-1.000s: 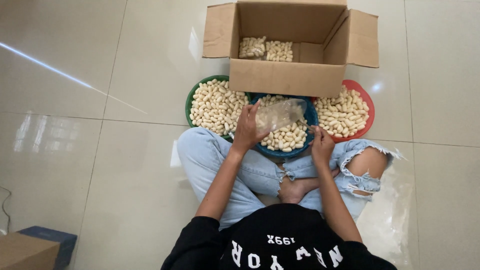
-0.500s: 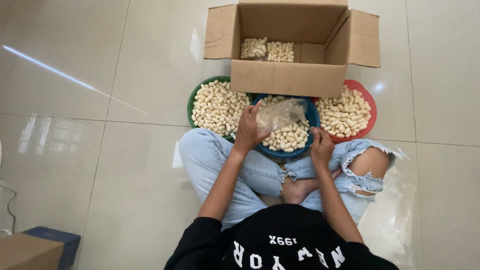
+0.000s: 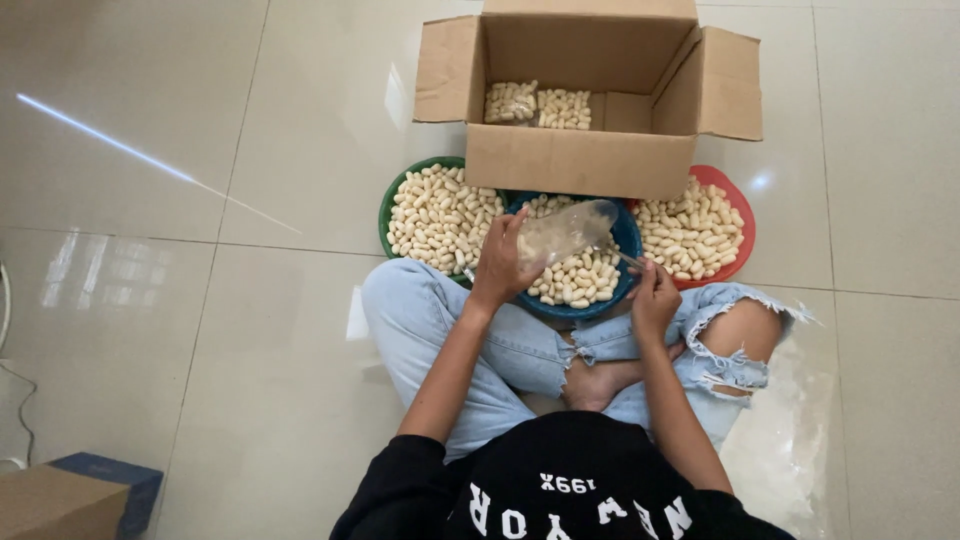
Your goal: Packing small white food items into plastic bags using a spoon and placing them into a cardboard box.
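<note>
I sit cross-legged on a tiled floor with three bowls of pale, peanut-shaped snacks in front of me: a green bowl [image 3: 392,205], a blue bowl [image 3: 626,240] in the middle and a red bowl [image 3: 741,215]. My left hand [image 3: 502,262] holds a clear plastic bag [image 3: 566,230] over the blue bowl. My right hand [image 3: 654,295] is at the blue bowl's right edge, pinching a corner of the same bag. Behind the bowls stands an open cardboard box [image 3: 580,160] holding two filled bags [image 3: 540,105].
A flat clear plastic sheet [image 3: 800,440] lies on the floor by my right knee. At the bottom left are a small cardboard box [image 3: 50,505] on a blue object [image 3: 130,475] and a thin white cable [image 3: 10,330].
Both hands stay at the blue bowl with the bag. The bag has shifted slightly; otherwise nothing has visibly moved.
</note>
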